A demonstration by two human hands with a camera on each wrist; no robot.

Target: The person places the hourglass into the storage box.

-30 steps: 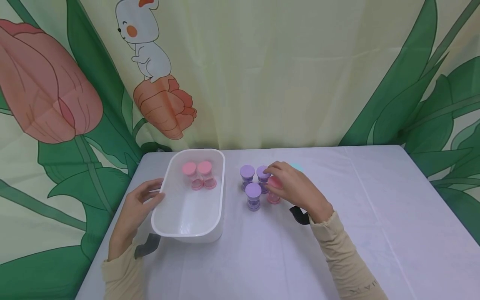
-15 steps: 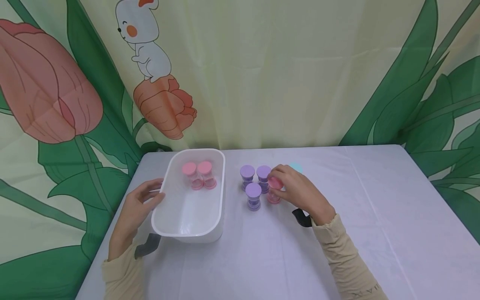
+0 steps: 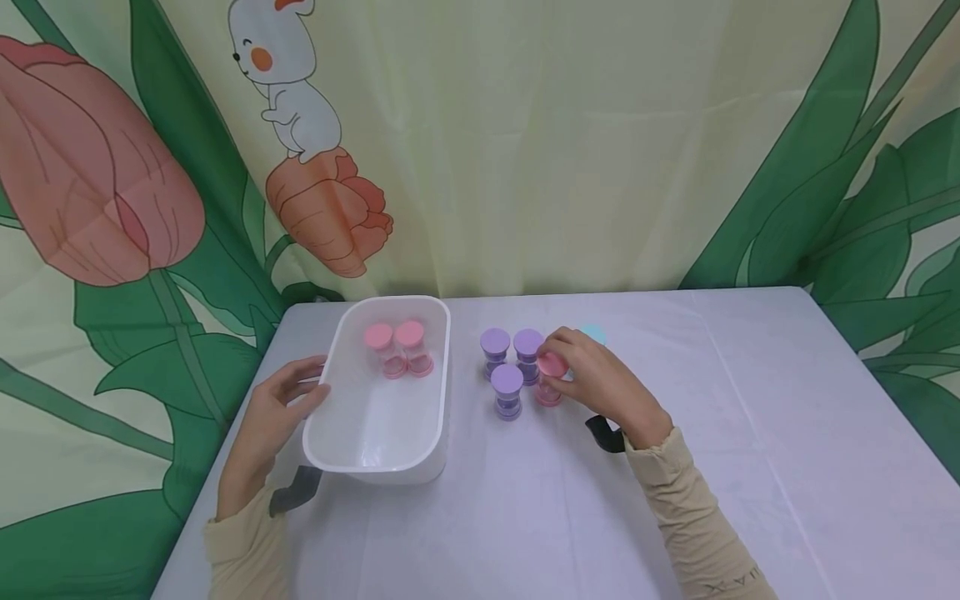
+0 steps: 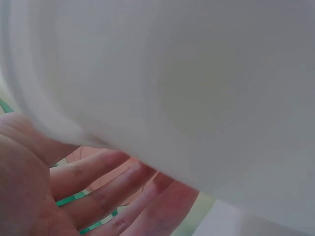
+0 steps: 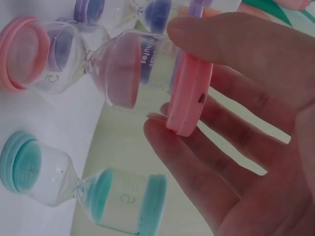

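My right hand (image 3: 600,375) pinches the top cap of a pink hourglass (image 5: 118,73) between thumb and fingertips. It stands upright beside several purple hourglasses (image 3: 507,379). Pink sand lies in both of its bulbs in the right wrist view. Just beyond this hand is a teal hourglass (image 5: 78,187), mostly covered by the hand in the head view. On the left, my left hand (image 3: 281,408) rests against the side of a white plastic tub (image 3: 375,433), its fingers extended along the outer wall. Two pink hourglasses (image 3: 395,350) stand together in the tub's far half.
A white cloth covers the table (image 3: 510,517). Behind it hangs a curtain (image 3: 540,167) printed with a rabbit, a carrot, a tulip and leaves. The tub stands left of the loose hourglasses, its high wall between them and the pair inside.
My right hand has shifted slightly right, away from a purple hourglass, and its fingers now lie around the pink cap. The left hand and the tub have stayed in place.
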